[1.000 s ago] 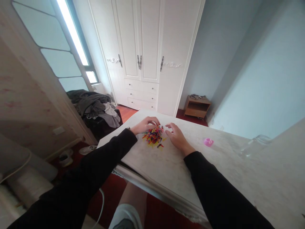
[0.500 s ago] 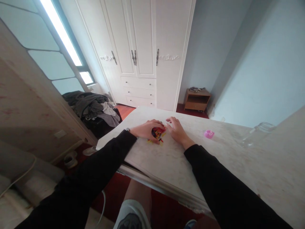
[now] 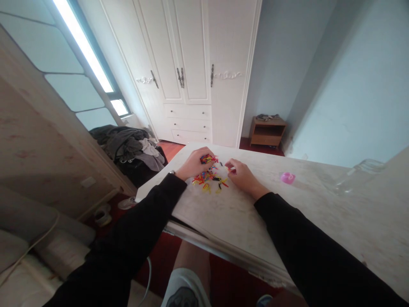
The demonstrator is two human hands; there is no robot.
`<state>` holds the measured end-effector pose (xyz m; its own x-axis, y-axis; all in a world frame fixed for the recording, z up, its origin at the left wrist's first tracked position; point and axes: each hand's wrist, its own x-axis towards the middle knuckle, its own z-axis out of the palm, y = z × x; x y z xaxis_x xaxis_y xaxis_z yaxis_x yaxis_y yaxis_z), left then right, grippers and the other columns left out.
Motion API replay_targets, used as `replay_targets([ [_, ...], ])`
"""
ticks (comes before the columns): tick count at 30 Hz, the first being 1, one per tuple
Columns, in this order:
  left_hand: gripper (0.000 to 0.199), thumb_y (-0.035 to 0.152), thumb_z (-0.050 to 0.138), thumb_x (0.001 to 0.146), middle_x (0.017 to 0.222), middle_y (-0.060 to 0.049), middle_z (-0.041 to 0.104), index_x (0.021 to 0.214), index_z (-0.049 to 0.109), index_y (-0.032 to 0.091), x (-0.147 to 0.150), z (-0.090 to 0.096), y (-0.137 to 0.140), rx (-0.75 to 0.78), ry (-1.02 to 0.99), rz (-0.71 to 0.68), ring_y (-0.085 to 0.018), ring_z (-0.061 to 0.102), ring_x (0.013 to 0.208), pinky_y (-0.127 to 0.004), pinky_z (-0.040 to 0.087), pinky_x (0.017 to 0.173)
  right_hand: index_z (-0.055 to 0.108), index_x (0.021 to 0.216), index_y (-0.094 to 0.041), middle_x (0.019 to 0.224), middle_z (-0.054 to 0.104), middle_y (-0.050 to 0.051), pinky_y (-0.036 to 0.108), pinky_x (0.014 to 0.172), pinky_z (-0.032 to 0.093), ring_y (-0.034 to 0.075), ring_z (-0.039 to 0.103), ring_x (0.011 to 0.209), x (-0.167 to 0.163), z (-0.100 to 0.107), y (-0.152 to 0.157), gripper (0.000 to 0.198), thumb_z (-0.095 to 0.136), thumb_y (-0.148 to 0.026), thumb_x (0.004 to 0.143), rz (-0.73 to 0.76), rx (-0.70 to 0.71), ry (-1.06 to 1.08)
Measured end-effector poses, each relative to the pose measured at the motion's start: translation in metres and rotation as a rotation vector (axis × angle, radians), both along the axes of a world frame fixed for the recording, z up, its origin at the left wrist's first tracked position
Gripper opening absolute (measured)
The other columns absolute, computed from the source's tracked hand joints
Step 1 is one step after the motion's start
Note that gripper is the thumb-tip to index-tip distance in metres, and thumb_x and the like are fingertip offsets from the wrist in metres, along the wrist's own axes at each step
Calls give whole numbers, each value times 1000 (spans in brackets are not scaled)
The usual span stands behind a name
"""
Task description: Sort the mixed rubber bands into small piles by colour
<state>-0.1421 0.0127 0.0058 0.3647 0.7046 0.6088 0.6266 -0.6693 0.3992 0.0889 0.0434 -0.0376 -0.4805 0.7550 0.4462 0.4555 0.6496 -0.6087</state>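
My left hand (image 3: 195,163) is curled around a bunch of small coloured strips (image 3: 208,159), red, yellow and blue, just above the table. Below it a loose pile of the same strips (image 3: 206,175) lies scattered, with black and yellow ones toward its near side. To the right of the pile, my right hand (image 3: 242,174) has thumb and fingers pinched together; what they hold, if anything, is too small to make out. The exact kind of strip cannot be told.
The pale marbled table (image 3: 223,217) carries a pink plastic piece (image 3: 288,178) and a clear glass jar (image 3: 354,179) lying on its side to the right. Beyond stand a white wardrobe (image 3: 188,51), a small wooden nightstand (image 3: 267,132) and heaped clothes (image 3: 128,145).
My left hand has lifted off the pile and closed around a bunch of strips, uncovering loose ones below. My right hand's fingers have drawn into a pinch. The view has shifted slightly.
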Motion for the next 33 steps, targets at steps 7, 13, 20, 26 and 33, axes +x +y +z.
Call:
replay_targets([
  [7,24,35,54,102,95,-5,71,94,68,18,-3,0,1,-33,-70,25,-18,66,92,-31,50,87,66,92,-18,97,72,11,41,89,53,25,66,93,4,2,2,23,58,-11,71,-120,54,-19],
  [13,24,33,54,100,94,-6,72,93,70,18,-2,-2,2,-66,-77,-2,-17,66,89,-29,52,80,67,92,-19,92,74,7,33,77,58,19,70,83,-2,4,-6,11,63,-17,81,63,-142,103],
  [20,27,27,59,96,89,-5,70,71,64,18,-1,0,1,-38,-54,-72,-17,65,86,-31,49,84,65,91,-19,101,72,8,35,80,57,22,69,94,-4,5,-6,28,52,-5,70,-41,-87,183],
  [26,31,39,81,79,111,-8,73,101,72,19,-1,-5,-1,-127,89,-114,-23,68,104,-36,49,98,65,88,-20,93,68,7,38,86,53,23,63,90,0,1,0,28,52,-8,67,-99,48,66],
  [33,57,51,85,74,133,-10,68,124,73,24,-1,-16,5,-269,382,-90,-32,58,126,-43,41,111,66,81,-20,91,68,7,34,78,50,21,62,81,0,0,-1,24,55,-6,66,-150,37,4],
])
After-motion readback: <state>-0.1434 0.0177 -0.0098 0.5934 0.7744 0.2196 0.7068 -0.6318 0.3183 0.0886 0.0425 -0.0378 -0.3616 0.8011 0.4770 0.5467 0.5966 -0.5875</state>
